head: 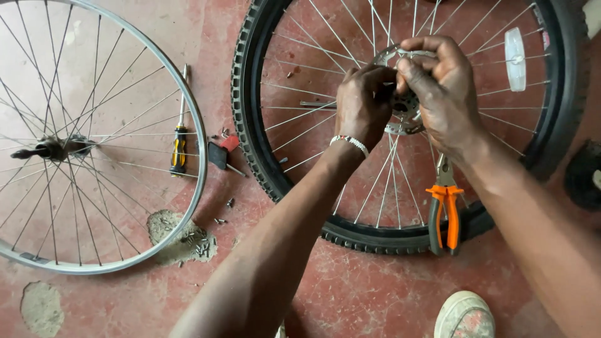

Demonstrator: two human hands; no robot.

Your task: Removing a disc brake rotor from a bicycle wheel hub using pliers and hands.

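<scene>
A bicycle wheel with a black knobby tyre (pixel 250 131) lies flat on the red floor. At its centre sits a metal hub with a toothed sprocket disc (pixel 404 119). My left hand (pixel 363 103), with a beaded bracelet at the wrist, pinches something at the hub's left side. Over the sprocket's upper right, my right hand (pixel 441 84) closes its fingers on the disc's rim. What the fingertips grip between them is hidden.
A bare silver spoked rim (pixel 197 134) with its axle lies at the left. Between the wheels lie a yellow-and-black screwdriver (pixel 179 147), a small red-and-black tool (pixel 223 151) and scattered small nipples (pixel 199 241). Orange-handled pliers (pixel 444 213) rest on the tyre. A shoe (pixel 464 316) shows below.
</scene>
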